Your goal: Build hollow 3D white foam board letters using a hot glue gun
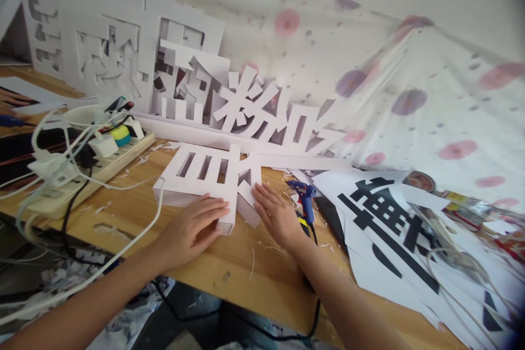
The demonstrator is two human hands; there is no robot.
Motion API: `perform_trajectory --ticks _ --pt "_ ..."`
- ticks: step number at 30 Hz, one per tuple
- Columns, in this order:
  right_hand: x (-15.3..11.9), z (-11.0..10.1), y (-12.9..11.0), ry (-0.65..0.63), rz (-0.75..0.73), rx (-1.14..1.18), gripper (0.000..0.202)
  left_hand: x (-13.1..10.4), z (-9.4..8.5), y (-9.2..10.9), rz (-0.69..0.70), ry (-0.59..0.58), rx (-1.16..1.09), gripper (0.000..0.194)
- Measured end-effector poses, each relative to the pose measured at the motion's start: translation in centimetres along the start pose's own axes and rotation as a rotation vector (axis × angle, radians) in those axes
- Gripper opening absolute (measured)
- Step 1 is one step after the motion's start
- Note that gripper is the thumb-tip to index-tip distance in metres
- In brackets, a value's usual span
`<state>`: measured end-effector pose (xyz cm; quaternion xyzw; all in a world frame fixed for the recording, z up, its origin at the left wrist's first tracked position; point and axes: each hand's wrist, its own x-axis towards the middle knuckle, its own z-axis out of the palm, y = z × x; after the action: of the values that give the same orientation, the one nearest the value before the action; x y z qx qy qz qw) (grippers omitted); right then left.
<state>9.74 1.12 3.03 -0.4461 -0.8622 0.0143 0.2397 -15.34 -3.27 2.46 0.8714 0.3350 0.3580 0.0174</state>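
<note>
A white raised character (191, 179), built from foam board or thick card with side walls and slots cut through, lies on the wooden table before me. My left hand (200, 224) rests on its front edge, fingers stretched flat over the top and the thumb lower by the front wall. On the other side, my right hand (276, 213) lays its extended fingers against the character's right-hand strokes. Neither hand is wrapped round it. A blue glue gun (305, 197) stands just beyond my right hand, partly hidden by it.
White cut-out characters (250, 106) stand along the back. A power strip (94, 169) with several plugs and tangled cables is at left. Printed sheets (381, 224) with black strokes cover the right side. Scraps litter the wooden table (254, 279). Another person's hand (14, 98) shows far left.
</note>
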Motion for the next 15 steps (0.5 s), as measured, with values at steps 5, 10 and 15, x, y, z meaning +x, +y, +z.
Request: perform_trajectory --ticks 5,10,15 --pt "-1.2 0.9 -0.9 -0.067 0.063 0.007 0.057 -0.5 1.4 0.3 0.017 0.052 0.003 0.036" --pt "-1.1 1.4 -1.1 -0.086 0.110 -0.016 0.057 -0.3 2.3 0.1 0.002 0.129 -0.024 0.028" --pt "-1.2 2.0 -1.2 -0.067 0.131 0.026 0.053 -0.8 2.6 0.4 -0.041 0.121 -0.024 0.035"
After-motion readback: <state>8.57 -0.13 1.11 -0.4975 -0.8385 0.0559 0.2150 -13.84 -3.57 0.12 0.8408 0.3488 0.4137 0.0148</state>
